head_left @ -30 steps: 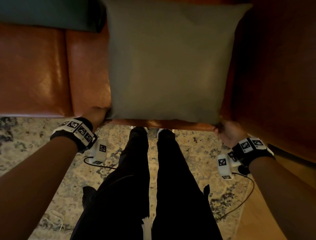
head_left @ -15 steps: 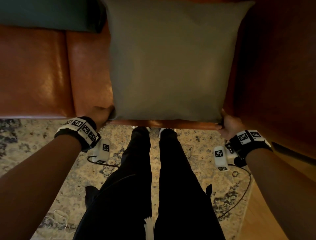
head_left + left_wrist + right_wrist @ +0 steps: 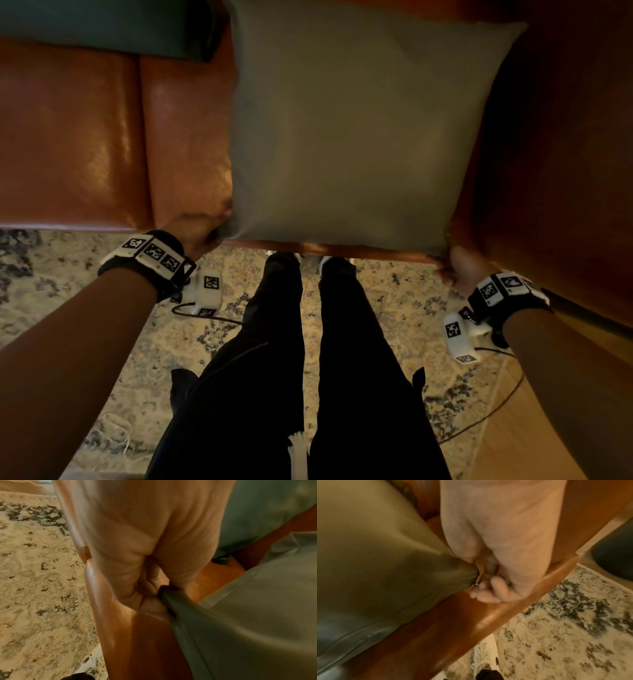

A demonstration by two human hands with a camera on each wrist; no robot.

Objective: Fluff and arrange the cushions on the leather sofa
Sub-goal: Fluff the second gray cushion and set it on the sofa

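Note:
A large square olive-grey cushion point(image 3: 356, 130) lies flat on the right seat of the brown leather sofa point(image 3: 85, 144), its near edge along the seat's front. My left hand point(image 3: 202, 233) pinches its near left corner; the left wrist view shows curled fingers point(image 3: 150, 605) on the cushion point(image 3: 248, 615) corner. My right hand point(image 3: 459, 267) grips the near right corner; in the right wrist view the fingers point(image 3: 488, 593) bunch the cushion point(image 3: 376, 561) fabric there. A dark teal cushion point(image 3: 102, 24) sits at the back left of the sofa.
The sofa's armrest point(image 3: 565, 154) rises right of the cushion. My legs in dark trousers point(image 3: 301, 377) stand on a patterned rug point(image 3: 85, 342) in front of the seat. Bare wood floor point(image 3: 531, 428) lies to the right, with a cable point(image 3: 479, 421) across it.
The cushion has shifted slightly on the seat while both hands keep hold of its near corners; the right hand dipped a little lower and the left stayed near the seat edge.

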